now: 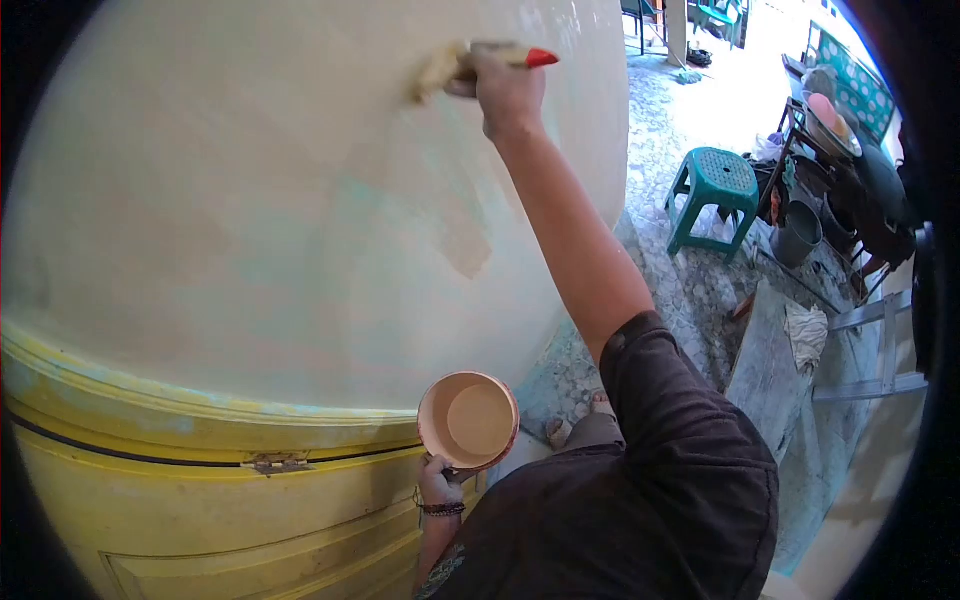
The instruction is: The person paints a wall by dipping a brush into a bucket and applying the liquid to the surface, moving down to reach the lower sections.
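My right hand [508, 95] is stretched up to the wall, its fingers closed round a paintbrush [538, 58] with a red handle tip. The pale bristles touch the wall [250, 200], which carries beige paint over patches of faint green. Low down near my body, my left hand [440, 482] grips a round paint bucket [468, 421] by its side. Beige paint lies inside the bucket, and its rim has reddish smears. The fingers under the bucket are partly hidden.
A yellow door [220, 500] with a metal hinge [277, 463] lies below the painted wall. On the right stand a green plastic stool [718, 185], a dark bucket [797, 235] and a cluttered rack. A white cloth [806, 335] rests on a board near a metal ladder [885, 345].
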Demonstrator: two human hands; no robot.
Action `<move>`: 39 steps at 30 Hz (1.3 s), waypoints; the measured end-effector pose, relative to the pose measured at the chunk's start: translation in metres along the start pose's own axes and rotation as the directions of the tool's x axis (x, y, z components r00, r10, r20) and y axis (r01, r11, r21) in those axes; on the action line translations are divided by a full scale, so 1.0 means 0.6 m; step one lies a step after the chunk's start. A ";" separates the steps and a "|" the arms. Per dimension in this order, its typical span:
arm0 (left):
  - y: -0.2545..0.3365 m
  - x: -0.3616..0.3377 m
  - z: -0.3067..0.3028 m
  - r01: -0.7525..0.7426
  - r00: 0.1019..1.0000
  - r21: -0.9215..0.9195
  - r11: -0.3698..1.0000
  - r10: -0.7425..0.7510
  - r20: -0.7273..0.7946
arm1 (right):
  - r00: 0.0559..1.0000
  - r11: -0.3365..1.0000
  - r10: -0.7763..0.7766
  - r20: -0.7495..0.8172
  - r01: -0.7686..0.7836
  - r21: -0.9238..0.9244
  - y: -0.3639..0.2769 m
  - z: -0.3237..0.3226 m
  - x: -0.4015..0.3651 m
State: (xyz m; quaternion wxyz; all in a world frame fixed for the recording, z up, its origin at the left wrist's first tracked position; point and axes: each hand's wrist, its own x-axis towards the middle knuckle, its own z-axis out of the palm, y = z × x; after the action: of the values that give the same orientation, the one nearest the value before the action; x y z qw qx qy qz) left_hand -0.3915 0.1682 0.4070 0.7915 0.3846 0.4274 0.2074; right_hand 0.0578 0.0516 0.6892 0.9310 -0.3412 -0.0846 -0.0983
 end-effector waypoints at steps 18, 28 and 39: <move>-0.015 -0.009 0.087 0.022 0.999 0.025 0.999 -0.021 -0.044 | 0.999 0.993 0.026 0.029 -0.022 -0.113 0.001 -0.017 -0.035; -0.021 -0.022 0.132 0.028 0.994 0.013 1.000 -0.026 -0.108 | 0.994 0.985 0.076 0.074 -0.063 -0.158 0.142 -0.151 -0.231; -0.029 -0.035 0.170 0.011 0.988 -0.009 1.000 -0.013 -0.157 | 0.982 0.973 0.182 -0.048 -0.187 -0.134 0.226 -0.228 -0.204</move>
State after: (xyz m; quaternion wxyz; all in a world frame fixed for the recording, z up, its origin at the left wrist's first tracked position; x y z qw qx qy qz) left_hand -0.3176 0.0995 0.4387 0.7582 0.3613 0.4898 0.2340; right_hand -0.0153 0.0792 0.4747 0.9116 -0.4095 -0.0289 -0.0231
